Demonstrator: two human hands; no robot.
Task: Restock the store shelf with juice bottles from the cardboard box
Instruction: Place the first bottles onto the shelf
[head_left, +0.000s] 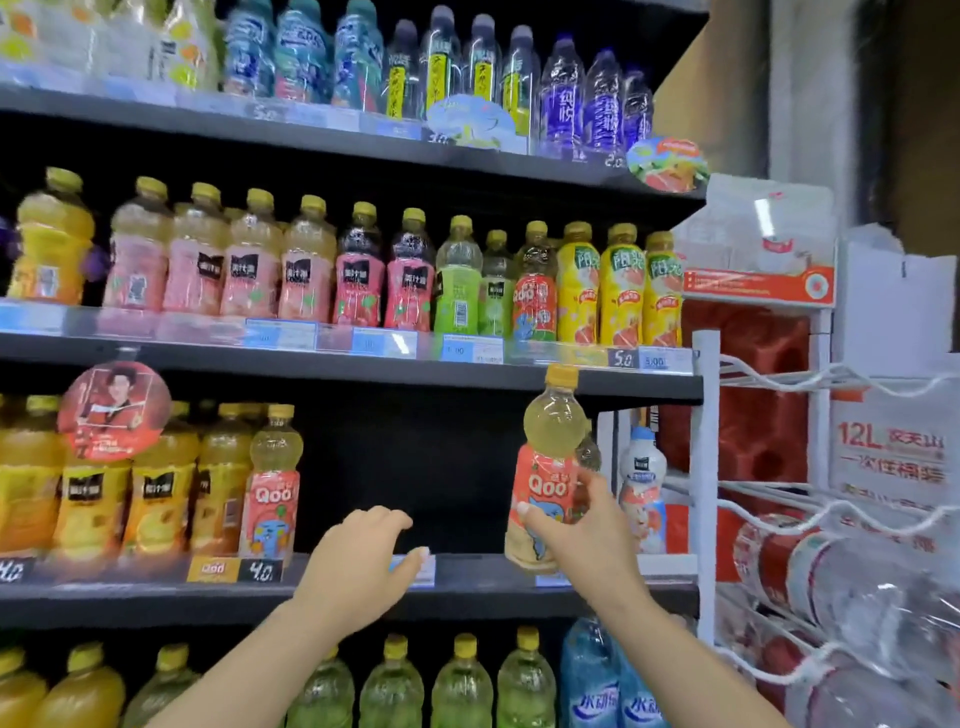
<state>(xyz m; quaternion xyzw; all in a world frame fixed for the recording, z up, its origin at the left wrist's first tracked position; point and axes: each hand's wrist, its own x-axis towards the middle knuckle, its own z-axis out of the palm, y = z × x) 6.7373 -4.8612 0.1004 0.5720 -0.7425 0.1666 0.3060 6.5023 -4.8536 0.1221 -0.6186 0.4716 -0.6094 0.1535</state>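
My right hand (582, 525) grips a Qoo juice bottle (548, 447) with a yellow cap and orange label, holding it upright in front of the gap on the third shelf (467, 582). A second bottle seems to sit behind it in the same hand, mostly hidden. My left hand (363, 556) hovers empty over the shelf's front edge, fingers loosely curled. One matching Qoo bottle (272, 483) stands at the left side of the gap. The cardboard box is out of view.
Orange juice bottles (150, 499) fill the shelf left of the gap. A white bottle (644, 488) stands at its right end. Full rows of drinks occupy the shelves above and below. A white wire rack (779, 493) with large water jugs stands to the right.
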